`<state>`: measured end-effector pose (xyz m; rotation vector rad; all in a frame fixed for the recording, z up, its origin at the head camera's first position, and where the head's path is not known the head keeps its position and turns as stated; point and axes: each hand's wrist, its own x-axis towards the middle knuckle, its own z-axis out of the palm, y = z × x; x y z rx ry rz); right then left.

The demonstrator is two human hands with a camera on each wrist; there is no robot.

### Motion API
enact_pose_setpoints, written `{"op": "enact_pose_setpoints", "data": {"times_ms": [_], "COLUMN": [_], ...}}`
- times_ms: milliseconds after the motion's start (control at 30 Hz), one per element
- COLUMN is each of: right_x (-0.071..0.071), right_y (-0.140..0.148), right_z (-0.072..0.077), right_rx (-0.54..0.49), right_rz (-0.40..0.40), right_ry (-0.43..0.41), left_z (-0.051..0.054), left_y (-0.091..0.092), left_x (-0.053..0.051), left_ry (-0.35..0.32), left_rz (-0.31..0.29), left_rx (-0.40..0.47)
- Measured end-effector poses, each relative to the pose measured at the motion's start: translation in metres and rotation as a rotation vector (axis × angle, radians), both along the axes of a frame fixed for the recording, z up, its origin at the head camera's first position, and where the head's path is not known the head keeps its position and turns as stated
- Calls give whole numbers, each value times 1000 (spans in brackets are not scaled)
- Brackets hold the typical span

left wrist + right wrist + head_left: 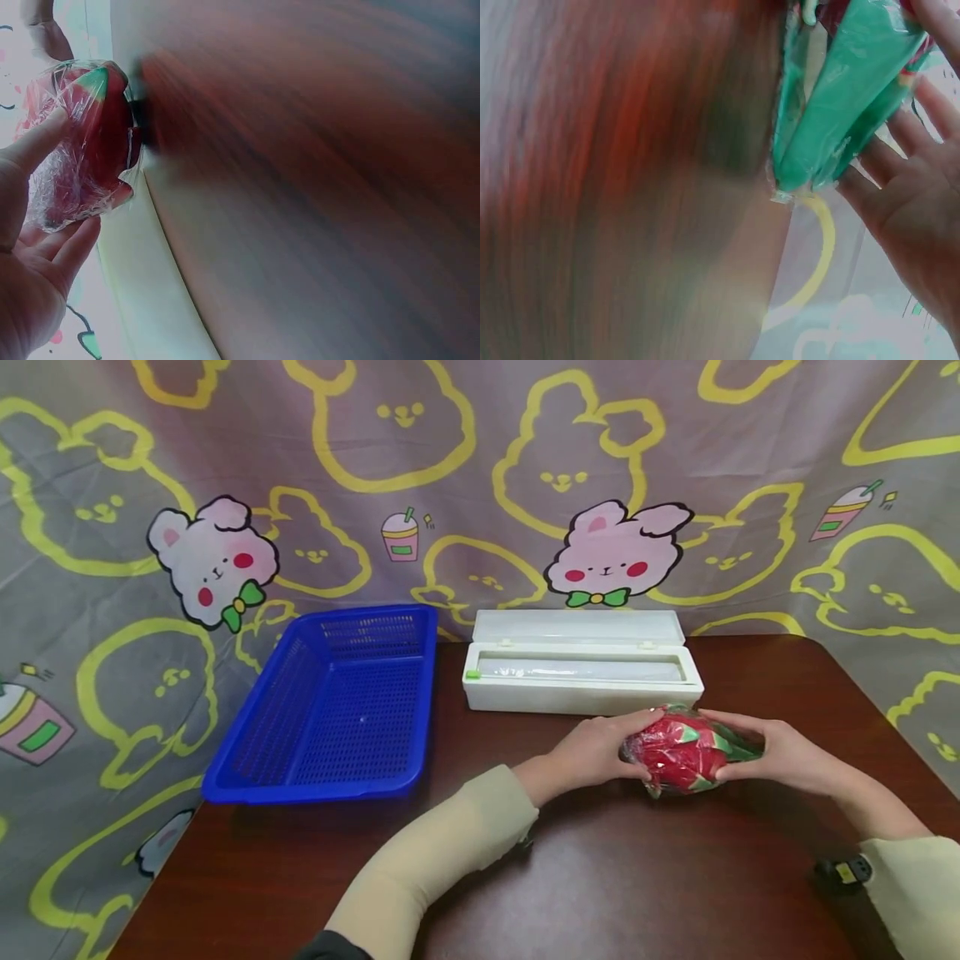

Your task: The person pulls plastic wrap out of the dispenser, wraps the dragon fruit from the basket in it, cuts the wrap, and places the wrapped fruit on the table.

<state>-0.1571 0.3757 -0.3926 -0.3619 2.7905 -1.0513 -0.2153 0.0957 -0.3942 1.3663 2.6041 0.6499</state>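
Observation:
A red dragon fruit with green leaf tips is wrapped in clear cling film, held just above or on the table at the right. My left hand grips its left end between thumb and fingers. In the left wrist view, crinkled film bunches over the dragon fruit by the left thumb. From the other side my right hand holds the end with long green leaves. Those leaves show through the film in the right wrist view, beside the right fingers.
Behind the hands stands a white cling film box, its lid raised and a film roll inside. A blue plastic basket sits at the left on the brown table. A patterned cloth hangs along the table's back and sides.

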Motion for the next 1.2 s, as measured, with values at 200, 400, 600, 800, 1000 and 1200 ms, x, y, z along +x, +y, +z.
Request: {"op": "enact_pose_setpoints", "data": {"times_ms": [200,400,600,800,1000,1200], "right_x": [0,-2,-3,0,6,10], "right_y": [18,24,25,25,28,30], "right_z": [0,0,-2,-2,-3,-1], "right_rx": [-6,1,7,-11,-27,-60], "right_rz": [-20,-25,-18,-10,-24,-15], "right_ry": [-27,-36,-27,0,27,66], "left_z": [-3,-6,-9,-5,0,6], "left_y": [18,21,20,20,13,6], "left_x": [-1,-4,-5,-4,-3,0], "left_ry": [-43,-91,-90,-89,-72,-36], "left_rz": [39,54,36,22,22,9], "left_rx": [14,53,44,13,2,-1]}}
